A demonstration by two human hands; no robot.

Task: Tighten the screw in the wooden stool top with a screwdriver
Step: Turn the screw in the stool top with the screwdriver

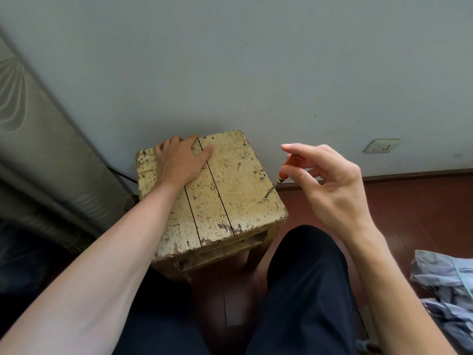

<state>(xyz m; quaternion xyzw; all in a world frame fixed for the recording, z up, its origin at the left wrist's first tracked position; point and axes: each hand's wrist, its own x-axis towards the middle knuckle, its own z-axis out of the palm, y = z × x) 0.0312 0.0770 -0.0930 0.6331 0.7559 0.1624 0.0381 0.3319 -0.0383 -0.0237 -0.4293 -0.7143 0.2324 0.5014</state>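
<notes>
A worn wooden stool [217, 201] with peeling yellow paint stands against the wall. My left hand [179, 160] lies flat on the far left of its top, fingers spread. My right hand [330, 183] pinches the orange handle of a small screwdriver [277, 180], whose metal tip sits on a screw [265, 198] near the stool top's right edge. Two more screws, one [262, 177] and another [245, 154], stick up along the same edge further back.
A grey wall rises behind the stool, with a socket [382, 145] low at the right. A grey ribbed column [38, 155] leans at the left. Crumpled blue cloth [445, 285] lies on the red-brown floor at the right. My dark-trousered knee [304, 272] is below the stool.
</notes>
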